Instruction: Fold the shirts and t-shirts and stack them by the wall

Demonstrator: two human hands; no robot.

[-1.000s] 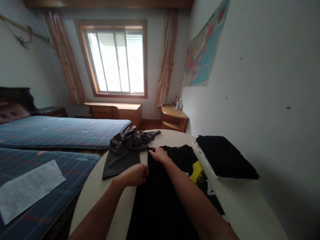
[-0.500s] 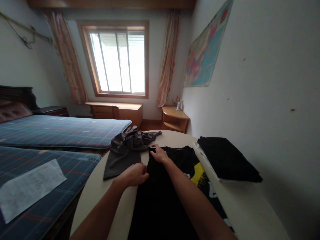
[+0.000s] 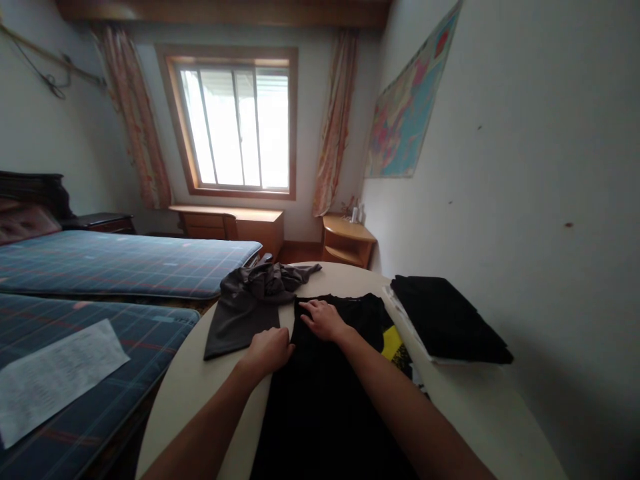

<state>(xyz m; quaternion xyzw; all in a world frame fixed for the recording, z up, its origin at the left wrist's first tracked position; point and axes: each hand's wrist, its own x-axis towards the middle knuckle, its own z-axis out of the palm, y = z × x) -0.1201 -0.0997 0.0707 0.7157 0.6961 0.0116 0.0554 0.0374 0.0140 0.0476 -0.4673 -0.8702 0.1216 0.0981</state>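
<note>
A black T-shirt [image 3: 325,393] lies partly folded on the round cream table [image 3: 185,393], with part of a yellow and white print showing along its right side. My left hand [image 3: 270,350] is closed at the shirt's left edge, fingers pinching the cloth. Spread on top of the fabric, near its upper left corner, my right hand [image 3: 323,320] rests open with the fingers pointing left. A crumpled dark grey garment [image 3: 243,317] sits just beyond my left hand.
At the table's right stands a stack of folded black clothes [image 3: 445,320] with white layers beneath, close to the wall. To the left are beds with blue plaid mattresses [image 3: 125,263] and a printed sheet of paper [image 3: 60,380]. A small wooden corner shelf [image 3: 349,230] is beyond the table.
My right hand has flattened and slid slightly down and right over the shirt. Less of the yellow and white print shows now. My left hand stays at the left edge.
</note>
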